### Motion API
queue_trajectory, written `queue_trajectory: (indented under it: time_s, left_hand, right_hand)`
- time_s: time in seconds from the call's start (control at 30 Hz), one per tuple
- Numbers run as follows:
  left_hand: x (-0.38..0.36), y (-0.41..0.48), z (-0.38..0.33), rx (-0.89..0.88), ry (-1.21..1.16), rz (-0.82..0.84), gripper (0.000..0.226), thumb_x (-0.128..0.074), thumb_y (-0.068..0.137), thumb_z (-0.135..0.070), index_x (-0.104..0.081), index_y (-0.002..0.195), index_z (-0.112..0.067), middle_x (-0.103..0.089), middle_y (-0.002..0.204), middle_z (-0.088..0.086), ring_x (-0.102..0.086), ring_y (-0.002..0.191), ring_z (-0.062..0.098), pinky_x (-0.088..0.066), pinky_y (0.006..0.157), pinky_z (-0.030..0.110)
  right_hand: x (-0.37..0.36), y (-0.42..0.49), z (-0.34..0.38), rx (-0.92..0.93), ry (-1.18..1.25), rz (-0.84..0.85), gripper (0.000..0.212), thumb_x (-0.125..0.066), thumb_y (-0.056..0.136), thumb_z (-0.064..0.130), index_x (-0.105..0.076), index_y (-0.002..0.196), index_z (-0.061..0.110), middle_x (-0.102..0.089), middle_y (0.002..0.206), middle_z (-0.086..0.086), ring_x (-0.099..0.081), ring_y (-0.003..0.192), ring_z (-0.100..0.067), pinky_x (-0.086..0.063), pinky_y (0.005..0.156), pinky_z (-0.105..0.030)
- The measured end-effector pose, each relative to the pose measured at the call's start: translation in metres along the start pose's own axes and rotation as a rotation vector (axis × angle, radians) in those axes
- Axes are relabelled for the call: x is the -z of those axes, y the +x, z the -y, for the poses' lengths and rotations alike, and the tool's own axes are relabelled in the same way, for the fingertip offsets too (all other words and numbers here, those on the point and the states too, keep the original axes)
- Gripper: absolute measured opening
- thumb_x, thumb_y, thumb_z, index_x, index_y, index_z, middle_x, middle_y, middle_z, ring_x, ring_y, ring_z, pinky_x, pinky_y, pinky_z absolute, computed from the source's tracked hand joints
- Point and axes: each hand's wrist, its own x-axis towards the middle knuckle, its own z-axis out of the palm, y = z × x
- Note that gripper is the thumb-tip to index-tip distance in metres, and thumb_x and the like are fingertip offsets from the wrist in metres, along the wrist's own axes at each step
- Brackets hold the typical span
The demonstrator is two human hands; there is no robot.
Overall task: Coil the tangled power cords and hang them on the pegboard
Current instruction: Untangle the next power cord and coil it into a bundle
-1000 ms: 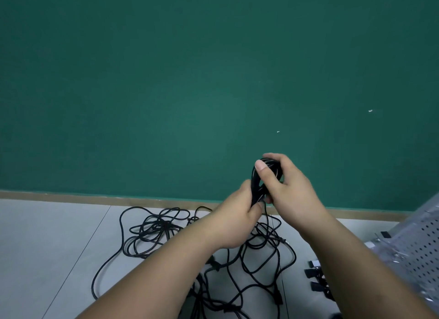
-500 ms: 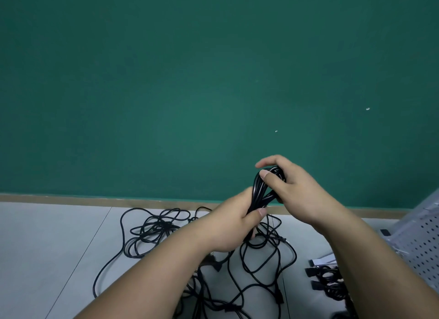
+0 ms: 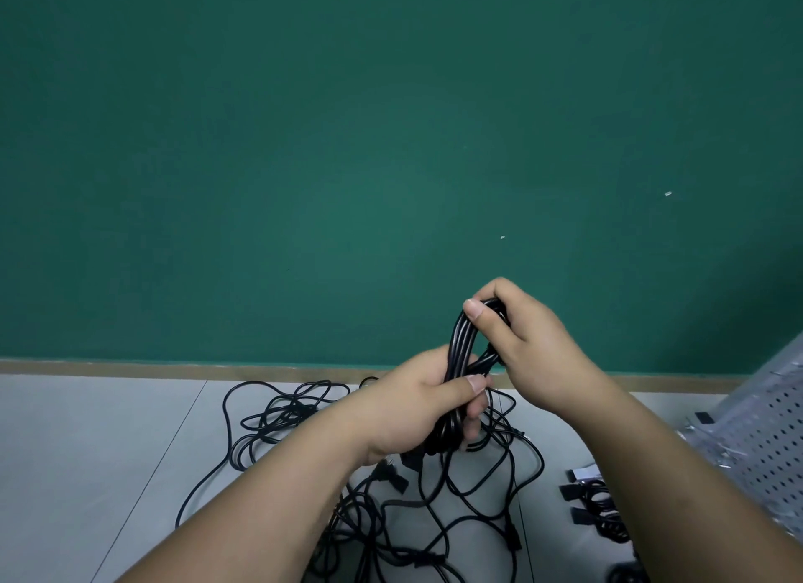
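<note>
- Step in hand, as judged: one black power cord is being gathered into a coil [image 3: 461,339] held between both hands, above the floor.
- To do it well: make each loop the same length as those already in the bundle, and lay new turns flat beside them rather than across.
- Feed slack from the run that trails below the lower grip. Shake it free of the tangle [image 3: 392,479] before pulling, as a snag would drag other cords up with it.
- Loosen only one hand at a time, or the loops are likely to spring apart.
- Left hand [image 3: 417,408]: a closed fist round the lower part of the coil, with the thumb across the strands. No gap is visible.
- Right hand [image 3: 530,348]: it pinches the top bend of the coil, with the thumb [image 3: 476,311] on the near side and the fingers curled over the far side. The hold looks narrow.
- The loop is open between the two grips, with several strands running side by side.
- The loose cords lie directly beneath the grips, spreading to their left.
- The pegboard [image 3: 764,448] leans well to the right of the grips, and nothing from this coil is on it yet.
- Bundled cords [image 3: 597,511] lie on the floor between the tangle and the pegboard.
</note>
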Motion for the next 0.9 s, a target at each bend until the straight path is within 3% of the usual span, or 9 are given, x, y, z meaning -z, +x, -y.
queue_trajectory:
  time_s: [0.1,0.2,0.3,0.43,0.6,0.7,0.8,0.9]
  left_hand:
    - [0.001,0.002,-0.001,0.003,-0.101,-0.018,0.009,-0.046,0.113,-0.011,-0.053,0.109,-0.007,-0.05,0.075,-0.002,-0.056,0.064,0.018,-0.056,0.065,0.033]
    - [0.003,0.008,0.002,0.01,-0.179,-0.191,0.013,-0.047,0.113,-0.013,-0.058,0.114,-0.007,-0.05,0.073,-0.003,-0.054,0.062,0.016,-0.05,0.063,0.029]
    - [0.011,0.014,-0.001,-0.031,-0.378,-0.351,0.014,-0.049,0.112,-0.014,-0.06,0.116,-0.006,-0.051,0.072,-0.002,-0.051,0.062,0.016,-0.044,0.064,0.032]
    - [0.026,0.015,-0.008,-0.115,-0.688,-0.462,0.012,-0.052,0.11,-0.012,-0.059,0.116,-0.005,-0.05,0.074,0.001,-0.048,0.064,0.017,-0.045,0.062,0.031]
    - [0.042,0.013,-0.017,-0.252,-0.852,-0.561,0.01,-0.05,0.11,-0.009,-0.059,0.11,-0.005,-0.049,0.073,0.002,-0.045,0.063,0.017,-0.045,0.058,0.029]
    - [0.057,0.012,-0.017,-0.308,-0.852,-0.681,0.008,-0.05,0.111,-0.011,-0.057,0.111,-0.006,-0.05,0.072,0.001,-0.046,0.062,0.015,-0.045,0.058,0.028]
    - [0.074,0.01,-0.013,-0.333,-0.745,-0.847,0.008,-0.049,0.112,-0.013,-0.055,0.11,-0.009,-0.051,0.072,-0.001,-0.046,0.061,0.014,-0.045,0.058,0.027]
    - [0.09,0.006,-0.006,-0.305,-0.436,-1.033,0.01,-0.047,0.113,-0.017,-0.054,0.107,-0.014,-0.051,0.073,-0.004,-0.046,0.061,0.012,-0.041,0.061,0.029]
  right_hand:
    - [-0.006,0.0,-0.004,-0.027,0.179,-0.01,0.018,-0.052,0.11,0.04,-0.061,0.101,0.028,-0.054,0.072,0.018,-0.045,0.065,-0.006,-0.04,0.066,-0.031]
    - [-0.01,0.0,0.001,-0.159,0.368,-0.024,0.028,-0.043,0.111,0.047,-0.059,0.126,0.031,-0.063,0.098,0.005,-0.055,0.072,-0.012,-0.047,0.064,-0.033]
    - [-0.009,-0.004,-0.004,-0.281,0.299,0.022,0.047,-0.033,0.108,0.057,-0.058,0.139,0.031,-0.07,0.122,0.004,-0.071,0.089,-0.013,-0.06,0.076,-0.034]
    - [-0.022,-0.01,-0.017,-0.374,0.267,0.368,0.065,-0.025,0.104,0.068,-0.071,0.131,0.029,-0.079,0.118,0.012,-0.072,0.112,-0.006,-0.056,0.104,-0.04]
    - [-0.048,-0.022,-0.021,-0.391,0.224,0.714,0.057,-0.032,0.108,0.066,-0.072,0.126,0.03,-0.078,0.121,0.013,-0.069,0.121,-0.006,-0.045,0.115,-0.042]
    - [-0.052,-0.026,-0.031,-0.336,0.09,0.837,0.035,-0.05,0.108,0.054,-0.073,0.119,0.03,-0.076,0.121,0.016,-0.068,0.12,-0.003,-0.045,0.117,-0.043]
    - [-0.047,-0.026,-0.041,-0.318,-0.069,0.837,0.021,-0.058,0.107,0.043,-0.073,0.111,0.029,-0.077,0.114,0.02,-0.066,0.111,0.006,-0.046,0.115,-0.039]
    - [-0.038,-0.022,-0.043,-0.32,-0.054,0.772,0.021,-0.062,0.104,0.039,-0.071,0.107,0.021,-0.081,0.103,0.01,-0.065,0.087,-0.003,-0.05,0.097,-0.035]
